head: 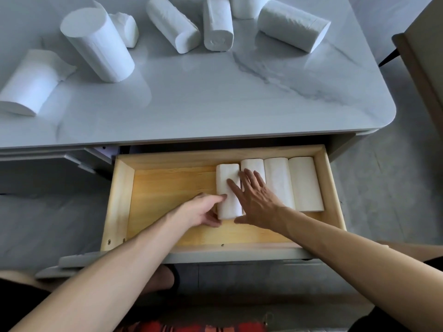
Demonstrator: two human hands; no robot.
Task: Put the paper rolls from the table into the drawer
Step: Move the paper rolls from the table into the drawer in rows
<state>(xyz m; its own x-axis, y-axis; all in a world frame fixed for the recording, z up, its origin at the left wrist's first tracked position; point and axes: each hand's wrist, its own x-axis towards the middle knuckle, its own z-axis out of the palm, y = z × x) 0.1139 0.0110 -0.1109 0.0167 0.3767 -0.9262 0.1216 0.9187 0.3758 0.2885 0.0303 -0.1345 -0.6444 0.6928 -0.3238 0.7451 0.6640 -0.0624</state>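
Note:
The wooden drawer [119,188] stands pulled out below the table edge. Several white paper rolls lie side by side in its right half. The leftmost roll [225,178] is gripped at its near left end by my left hand [203,210]. My right hand [254,197] lies flat with fingers spread across that roll and the roll beside it [254,165]. Two more rolls [304,183] fill the space up to the drawer's right wall. Several white rolls remain on the marble table [215,97], among them a big tilted roll [98,44] at the left.
The left half of the drawer floor [172,188] is bare wood. A wooden chair or frame [422,63] stands right of the table. A neighbouring grey drawer front [48,173] sits to the left. My knees and a patterned cloth show at the bottom.

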